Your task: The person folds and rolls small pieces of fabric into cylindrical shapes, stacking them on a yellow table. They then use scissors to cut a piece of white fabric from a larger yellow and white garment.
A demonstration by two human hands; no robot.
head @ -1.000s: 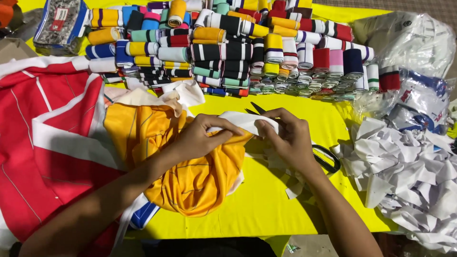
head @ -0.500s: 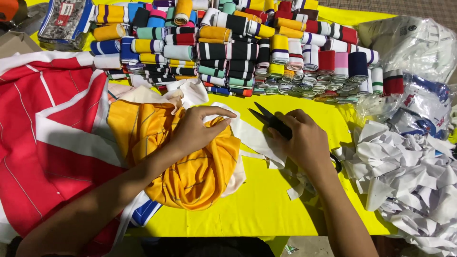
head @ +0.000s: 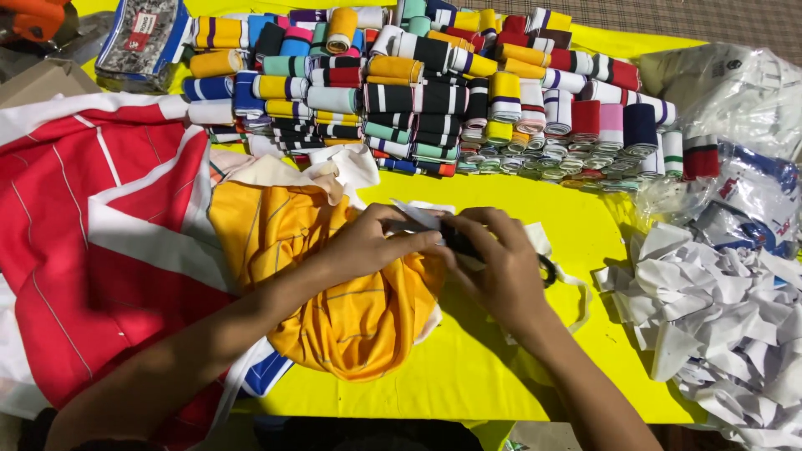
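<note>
- While held over the yellow desk point(head: 501, 384), left hand point(head: 368, 246) pinching a white fabric strip point(head: 415, 214) between thumb and fingertips, just above the orange-yellow garment point(head: 334, 284).
- Right hand point(head: 501, 267) closed around black-handled scissors point(head: 468, 242), blades mostly hidden between the two hands; one black handle loop peeking out at the right of the knuckles.
- Both hands close together, touching or nearly so around the strip; cannot tell whether the blades are parted or closed.
- Strip lying near the middle of the desk, its upper tip pointing left, the rest hidden under the fingers; a further white length point(head: 576, 292) trailing out to the right of the right hand.
- Orange-yellow garment bunched in a heap under the left forearm, resting partly on a red and white striped garment point(head: 92, 250) spread across the left side.
- Along the far edge, rows of rolled striped ribbing point(head: 434, 92) in many colours, packed tight.
- At the right, a heap of white cut scraps point(head: 718, 317), and clear plastic bags point(head: 735, 92) beyond it.
- Top left corner, a zipped pouch point(head: 138, 42) with a dark pattern beside a cardboard box point(head: 42, 79).
</note>
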